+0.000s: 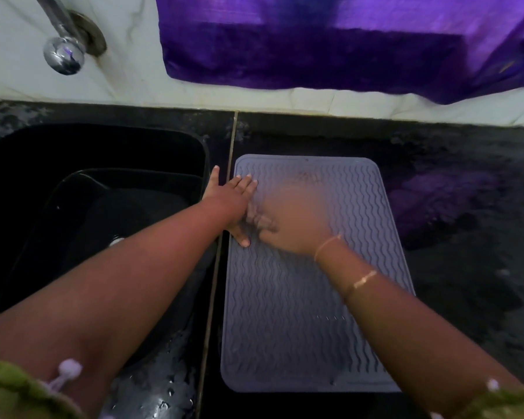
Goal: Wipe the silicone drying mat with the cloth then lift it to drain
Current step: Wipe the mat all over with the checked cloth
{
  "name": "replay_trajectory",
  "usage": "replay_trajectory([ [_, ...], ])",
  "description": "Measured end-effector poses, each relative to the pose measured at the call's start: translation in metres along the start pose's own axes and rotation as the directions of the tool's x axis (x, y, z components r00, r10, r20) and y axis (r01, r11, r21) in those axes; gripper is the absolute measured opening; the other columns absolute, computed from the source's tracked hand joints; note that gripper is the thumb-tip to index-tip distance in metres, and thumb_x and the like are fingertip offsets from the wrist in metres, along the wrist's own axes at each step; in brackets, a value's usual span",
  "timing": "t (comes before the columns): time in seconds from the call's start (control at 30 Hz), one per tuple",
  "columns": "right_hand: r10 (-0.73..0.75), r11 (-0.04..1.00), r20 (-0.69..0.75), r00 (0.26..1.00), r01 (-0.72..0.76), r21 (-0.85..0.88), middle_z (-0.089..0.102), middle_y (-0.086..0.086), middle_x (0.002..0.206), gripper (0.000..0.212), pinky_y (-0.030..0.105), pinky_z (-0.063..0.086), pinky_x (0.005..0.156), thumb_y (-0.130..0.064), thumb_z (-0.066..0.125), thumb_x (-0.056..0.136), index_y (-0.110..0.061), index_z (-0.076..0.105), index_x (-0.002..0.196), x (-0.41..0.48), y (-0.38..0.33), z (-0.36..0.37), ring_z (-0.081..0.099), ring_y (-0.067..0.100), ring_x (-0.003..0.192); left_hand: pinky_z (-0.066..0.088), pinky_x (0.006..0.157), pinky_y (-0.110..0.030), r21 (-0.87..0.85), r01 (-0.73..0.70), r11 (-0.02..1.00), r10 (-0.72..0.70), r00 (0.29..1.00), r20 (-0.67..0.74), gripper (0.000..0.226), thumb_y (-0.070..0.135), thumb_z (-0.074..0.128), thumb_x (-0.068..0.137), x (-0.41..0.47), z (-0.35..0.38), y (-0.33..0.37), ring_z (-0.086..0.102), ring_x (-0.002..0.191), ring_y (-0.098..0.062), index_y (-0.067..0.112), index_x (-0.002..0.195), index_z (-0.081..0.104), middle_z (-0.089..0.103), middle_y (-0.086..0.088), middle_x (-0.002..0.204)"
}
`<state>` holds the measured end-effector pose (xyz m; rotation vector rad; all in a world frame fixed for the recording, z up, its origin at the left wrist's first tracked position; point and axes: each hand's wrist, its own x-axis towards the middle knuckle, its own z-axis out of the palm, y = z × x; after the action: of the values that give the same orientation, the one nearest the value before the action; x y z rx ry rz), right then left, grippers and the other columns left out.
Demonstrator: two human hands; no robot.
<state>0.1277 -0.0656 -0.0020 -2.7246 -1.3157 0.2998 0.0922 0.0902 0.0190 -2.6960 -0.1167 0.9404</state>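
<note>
A grey silicone drying mat [300,297] with wavy ridges lies flat on the black counter, just right of the sink. My left hand [233,198] rests on the mat's upper left edge with straight, spread fingers; the thumb reaches over the counter seam. My right hand [291,222] is over the upper middle of the mat, close beside the left hand, and is smeared by motion blur. Its fingers look bent, but the blur hides whether they hold anything. No cloth shows plainly in either hand.
A black sink [97,182] with a dark basin in it lies to the left, under a chrome tap [62,52]. A purple cloth [330,40] hangs on the white wall behind. The wet black counter [466,282] shows a purple patch [436,204] right of the mat.
</note>
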Motion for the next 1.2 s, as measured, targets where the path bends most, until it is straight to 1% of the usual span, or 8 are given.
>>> replay_trajectory([
  [0.2,-0.292,0.956,0.171,0.941,0.29,0.037,0.047,0.006,0.109,0.047,0.057,0.022,0.102,-0.063,0.042,0.074,-0.029,0.05,0.105,-0.089,-0.018,0.008,0.042,0.027,0.112,-0.012,0.11,-0.061,0.018,0.009,1.0,-0.009,1.0,0.007,0.14,0.079,0.063,0.059,0.001,-0.002,0.001,-0.009,0.148,-0.02,0.011,0.149,-0.019,-0.018,-0.005,0.159],
  [0.3,-0.349,0.896,0.218,0.911,0.258,0.361,0.043,-0.005,0.114,0.043,0.053,0.015,0.109,-0.069,0.052,0.074,-0.033,0.057,0.096,-0.104,-0.012,0.0,0.035,0.015,0.118,-0.012,0.11,-0.061,0.038,0.021,0.999,-0.021,1.0,-0.003,0.14,0.079,0.063,0.058,0.0,-0.001,0.002,-0.007,0.148,-0.02,0.011,0.15,-0.018,-0.017,-0.005,0.159],
  [0.4,-0.057,0.798,0.075,0.996,0.0,0.603,0.034,-0.008,0.133,0.044,0.051,0.016,0.111,-0.068,0.056,0.074,-0.04,0.057,0.108,-0.087,-0.009,-0.007,0.022,0.014,0.132,-0.012,0.11,-0.061,0.089,0.045,0.995,-0.042,0.998,-0.041,0.139,0.08,0.062,0.058,0.0,-0.001,0.006,-0.001,0.149,-0.022,0.009,0.15,-0.015,-0.012,-0.007,0.16],
  [0.47,0.24,0.897,0.047,0.97,-0.24,0.371,0.025,0.002,0.141,0.058,0.05,0.019,0.11,-0.064,0.056,0.077,-0.034,0.042,0.124,-0.066,-0.014,-0.001,0.017,0.026,0.133,-0.012,0.111,-0.059,0.1,0.062,0.993,-0.056,0.997,-0.059,0.137,0.078,0.063,0.059,0.0,-0.001,0.009,0.003,0.148,-0.024,0.009,0.151,-0.012,-0.007,-0.007,0.161],
  [0.57,0.51,0.841,-0.011,0.86,-0.496,0.216,0.035,0.014,0.131,0.049,0.046,0.029,0.1,-0.045,0.053,0.086,-0.016,0.042,0.123,-0.042,-0.031,0.016,0.031,0.035,0.12,-0.011,0.112,-0.057,0.093,0.059,0.994,-0.053,0.996,-0.07,0.137,0.077,0.064,0.059,-0.001,0.001,0.009,0.007,0.148,-0.024,0.008,0.151,-0.01,-0.005,-0.007,0.161],
  [0.7,0.291,0.948,-0.165,0.942,-0.261,0.183,0.046,0.012,0.119,0.035,0.042,0.035,0.091,-0.032,0.048,0.09,-0.01,0.054,0.116,-0.044,-0.038,0.026,0.042,0.033,0.11,-0.008,0.114,-0.056,0.083,0.047,0.995,-0.042,0.997,-0.064,0.136,0.077,0.064,0.06,-0.002,0.0,0.007,0.009,0.148,-0.025,0.008,0.151,-0.01,-0.004,-0.008,0.161],
  [1.03,-0.065,0.996,0.183,0.981,0.052,0.077,0.022,0.009,0.15,0.091,0.04,0.012,0.115,-0.071,0.042,0.078,-0.016,0.022,0.148,-0.145,-0.059,0.02,0.015,0.03,0.141,-0.011,0.112,-0.059,0.114,0.05,0.992,-0.045,0.998,-0.047,0.136,0.079,0.062,0.06,-0.002,-0.003,0.008,0.009,0.148,-0.026,0.009,0.151,-0.01,-0.004,-0.007,0.161],
  [1.2,-0.076,0.981,0.092,0.993,0.058,0.187,0.054,0.006,0.125,0.057,0.039,0.049,0.091,-0.044,0.045,0.075,-0.018,0.055,0.125,-0.161,-0.05,0.024,0.053,0.028,0.114,-0.009,0.113,-0.059,0.103,0.048,0.993,-0.037,0.993,-0.115,0.131,0.079,0.06,0.062,-0.007,0.001,0.007,0.014,0.147,-0.027,0.01,0.152,-0.006,0.001,-0.006,0.161],
])
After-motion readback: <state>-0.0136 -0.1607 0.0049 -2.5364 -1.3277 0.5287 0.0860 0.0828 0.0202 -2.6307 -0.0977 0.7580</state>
